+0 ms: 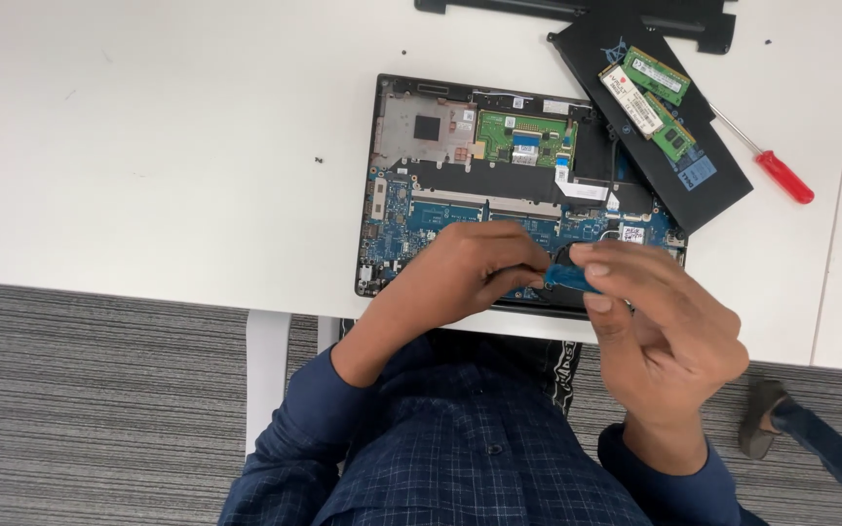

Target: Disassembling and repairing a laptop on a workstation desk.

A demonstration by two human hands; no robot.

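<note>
Blue card (571, 280): small flat rectangle, pinched over opened laptop (499, 175) on white counter (168, 146)
Right hand (669, 336): fingers closed on it
Left hand (470, 273): curled, touching its end
Battery (650, 117): black slab, green modules atop

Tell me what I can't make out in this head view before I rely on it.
- Small blue part: mostly covered by the fingers of the left hand and right hand; its shape is unclear.
- Opened laptop: near edge hidden behind both hands.
- Long black piece: cut off by the top edge.
- Loose screws on the white table: too small to identify.
</note>
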